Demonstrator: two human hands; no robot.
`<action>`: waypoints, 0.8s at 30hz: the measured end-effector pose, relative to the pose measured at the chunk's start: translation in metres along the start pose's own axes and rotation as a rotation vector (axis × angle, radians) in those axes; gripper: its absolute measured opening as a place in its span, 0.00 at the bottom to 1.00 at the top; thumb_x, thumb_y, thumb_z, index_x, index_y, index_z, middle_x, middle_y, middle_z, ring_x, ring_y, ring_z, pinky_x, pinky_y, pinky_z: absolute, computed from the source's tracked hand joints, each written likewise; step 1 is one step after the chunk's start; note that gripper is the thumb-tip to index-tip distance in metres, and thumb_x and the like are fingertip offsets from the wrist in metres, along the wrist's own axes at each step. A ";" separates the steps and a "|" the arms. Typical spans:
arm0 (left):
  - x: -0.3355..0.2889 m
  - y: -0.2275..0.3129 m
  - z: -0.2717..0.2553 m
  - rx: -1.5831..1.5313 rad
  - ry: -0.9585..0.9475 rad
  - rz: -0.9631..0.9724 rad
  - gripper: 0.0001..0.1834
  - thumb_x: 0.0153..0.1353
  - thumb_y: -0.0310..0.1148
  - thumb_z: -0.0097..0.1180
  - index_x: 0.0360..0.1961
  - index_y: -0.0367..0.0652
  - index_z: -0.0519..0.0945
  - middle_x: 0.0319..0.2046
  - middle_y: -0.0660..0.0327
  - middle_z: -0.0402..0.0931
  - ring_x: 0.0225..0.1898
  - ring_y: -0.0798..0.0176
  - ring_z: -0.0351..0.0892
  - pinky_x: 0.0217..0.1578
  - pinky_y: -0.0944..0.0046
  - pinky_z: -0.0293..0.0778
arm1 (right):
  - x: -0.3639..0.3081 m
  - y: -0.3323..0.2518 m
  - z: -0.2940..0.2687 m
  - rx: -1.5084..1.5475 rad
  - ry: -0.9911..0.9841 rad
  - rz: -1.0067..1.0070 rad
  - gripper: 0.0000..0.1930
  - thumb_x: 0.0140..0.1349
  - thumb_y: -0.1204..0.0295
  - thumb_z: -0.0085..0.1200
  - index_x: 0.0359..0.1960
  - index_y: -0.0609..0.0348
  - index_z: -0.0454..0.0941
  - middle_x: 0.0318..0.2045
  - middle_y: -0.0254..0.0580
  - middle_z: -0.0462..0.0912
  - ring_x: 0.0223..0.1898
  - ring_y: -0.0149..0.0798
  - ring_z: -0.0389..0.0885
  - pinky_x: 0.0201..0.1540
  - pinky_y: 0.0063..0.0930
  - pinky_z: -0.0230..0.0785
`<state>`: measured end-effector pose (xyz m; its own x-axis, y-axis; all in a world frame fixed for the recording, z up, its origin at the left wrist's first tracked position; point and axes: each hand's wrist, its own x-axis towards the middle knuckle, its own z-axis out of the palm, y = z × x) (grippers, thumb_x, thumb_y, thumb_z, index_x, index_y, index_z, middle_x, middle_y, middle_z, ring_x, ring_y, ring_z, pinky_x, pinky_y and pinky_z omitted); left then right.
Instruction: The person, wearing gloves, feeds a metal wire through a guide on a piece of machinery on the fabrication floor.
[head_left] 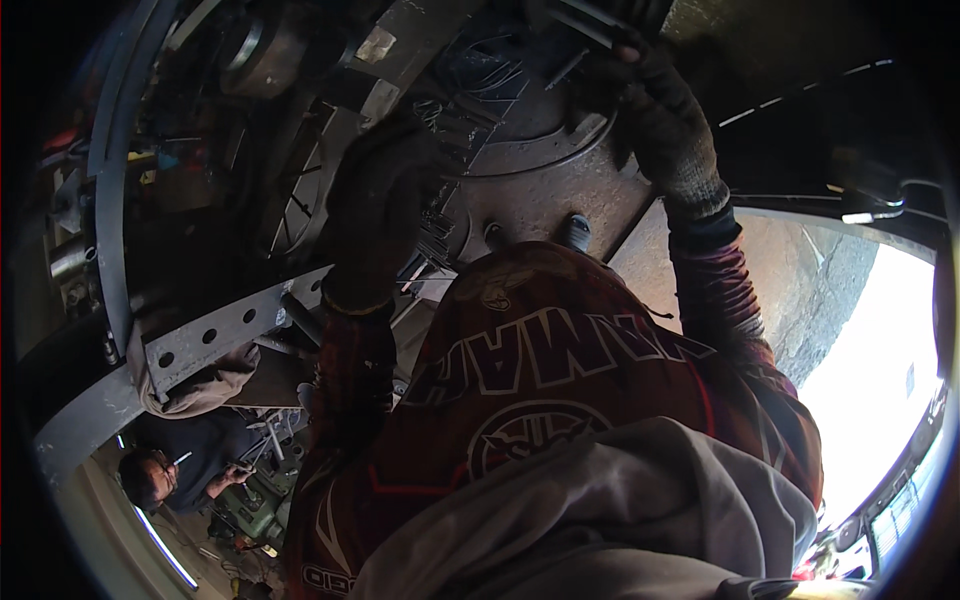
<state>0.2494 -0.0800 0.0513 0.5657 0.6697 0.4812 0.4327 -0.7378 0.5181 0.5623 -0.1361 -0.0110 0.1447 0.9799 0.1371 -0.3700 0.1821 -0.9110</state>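
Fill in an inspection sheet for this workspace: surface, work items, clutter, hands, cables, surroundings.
Surface: brown-grey ground, unevenly marked, with shoes on it.
Work items: narrow bar by the right hand; too dark to tell whether it is held.
Clutter: thin dark pieces bunched beside the left hand; grey-brown cloth draped at the perforated metal beam.
Hands: both gloved, apart, ahead of the body; the left largely in shadow.
Cables: none clearly distinguishable.
Surroundings: person in dark clothing at lower left, near a greenish machine; bright opening at right.
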 end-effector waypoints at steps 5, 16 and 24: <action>-0.033 0.001 0.009 0.104 0.038 -0.141 0.15 0.66 0.26 0.57 0.54 0.39 0.80 0.51 0.53 0.79 0.55 0.55 0.79 0.47 0.63 0.82 | -0.004 0.030 0.003 0.179 -0.107 0.192 0.19 0.70 0.74 0.54 0.61 0.60 0.72 0.50 0.41 0.81 0.41 0.31 0.81 0.40 0.23 0.75; -0.070 -0.029 -0.055 -0.767 0.162 -0.808 0.19 0.74 0.33 0.45 0.61 0.38 0.73 0.44 0.56 0.80 0.37 0.67 0.82 0.35 0.66 0.83 | 0.034 0.019 0.069 0.111 -0.368 0.368 0.21 0.68 0.74 0.55 0.62 0.63 0.71 0.45 0.41 0.81 0.44 0.32 0.79 0.38 0.22 0.75; -0.083 -0.066 -0.091 -1.081 0.275 -0.723 0.22 0.75 0.41 0.44 0.61 0.38 0.72 0.48 0.51 0.81 0.35 0.63 0.84 0.35 0.65 0.83 | 0.054 0.011 0.132 -0.171 -0.308 0.192 0.20 0.72 0.71 0.52 0.63 0.61 0.71 0.48 0.48 0.83 0.38 0.32 0.83 0.35 0.23 0.78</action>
<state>0.1105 -0.0788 0.0413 0.2315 0.9697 -0.0782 -0.2701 0.1413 0.9524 0.4447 -0.0710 0.0379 -0.2041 0.9780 0.0443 -0.2014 0.0023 -0.9795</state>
